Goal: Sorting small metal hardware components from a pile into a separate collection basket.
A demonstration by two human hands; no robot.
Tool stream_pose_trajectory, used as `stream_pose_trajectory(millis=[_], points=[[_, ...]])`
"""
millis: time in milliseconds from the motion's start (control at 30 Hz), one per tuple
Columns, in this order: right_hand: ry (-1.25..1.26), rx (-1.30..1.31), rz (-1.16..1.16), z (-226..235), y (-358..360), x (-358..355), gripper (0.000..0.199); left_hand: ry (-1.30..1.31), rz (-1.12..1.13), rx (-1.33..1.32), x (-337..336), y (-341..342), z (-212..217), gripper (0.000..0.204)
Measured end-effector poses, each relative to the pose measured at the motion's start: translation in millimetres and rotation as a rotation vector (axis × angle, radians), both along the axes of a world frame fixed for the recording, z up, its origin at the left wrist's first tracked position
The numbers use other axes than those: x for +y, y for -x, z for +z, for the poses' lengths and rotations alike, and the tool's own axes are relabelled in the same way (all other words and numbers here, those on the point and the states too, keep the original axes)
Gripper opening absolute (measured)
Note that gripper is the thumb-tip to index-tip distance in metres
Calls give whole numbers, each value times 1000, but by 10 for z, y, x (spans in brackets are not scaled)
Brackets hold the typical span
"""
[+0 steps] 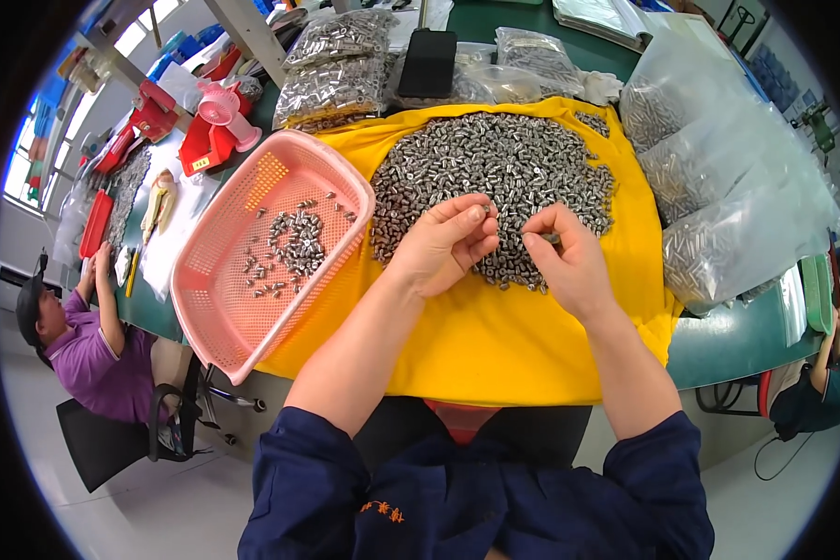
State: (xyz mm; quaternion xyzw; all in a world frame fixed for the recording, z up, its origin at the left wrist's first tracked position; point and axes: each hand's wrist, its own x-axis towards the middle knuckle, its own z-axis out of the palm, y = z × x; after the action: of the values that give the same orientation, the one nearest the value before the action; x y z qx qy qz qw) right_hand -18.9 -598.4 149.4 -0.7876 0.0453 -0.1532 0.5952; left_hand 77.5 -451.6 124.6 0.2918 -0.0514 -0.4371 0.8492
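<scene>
A wide heap of small silvery metal fittings (495,154) lies on a yellow cloth (457,364) in front of me. Over the heap's near part, my left hand (443,245) pinches one small metal fitting (485,211) between thumb and fingertips. Close by on the right, my right hand (574,261) is closed, thumb against forefinger, on a small dark piece (552,239) whose kind I cannot make out. The two hands are apart. To the left stands a pink perforated plastic basket (205,322), slightly turned, with a loose cluster of the same fittings (296,245) on its bottom.
Bags of metal parts (338,79) and a black phone (427,63) border the heap's far side. Large clear bags of parts (700,177) stand at the right. Beyond the basket are a red bin (205,147) and pink fan (222,107). A co-worker (98,350) sits at left, another (817,397) at right.
</scene>
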Motion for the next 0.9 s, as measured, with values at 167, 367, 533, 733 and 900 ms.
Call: stream_pose_trajectory(millis=[167, 367, 533, 733, 900], points=[[-11, 10, 4, -27, -14, 12, 6, -18, 41, 11, 2, -7, -14, 13], [-11, 16, 13, -16, -4, -2, 7, -52, 79, 3, -22, 0, 28, 11], [-15, 32, 15, -6, -13, 12, 7, -57, 94, -10, -11, -12, 36, 11], [-8, 34, 14, -21, -19, 21, 6, -71, 118, -32, -2, -20, 16, 9], [13, 25, 4, -31, -8, 12, 6, -72, 116, -53, -13, -19, 10, 7]])
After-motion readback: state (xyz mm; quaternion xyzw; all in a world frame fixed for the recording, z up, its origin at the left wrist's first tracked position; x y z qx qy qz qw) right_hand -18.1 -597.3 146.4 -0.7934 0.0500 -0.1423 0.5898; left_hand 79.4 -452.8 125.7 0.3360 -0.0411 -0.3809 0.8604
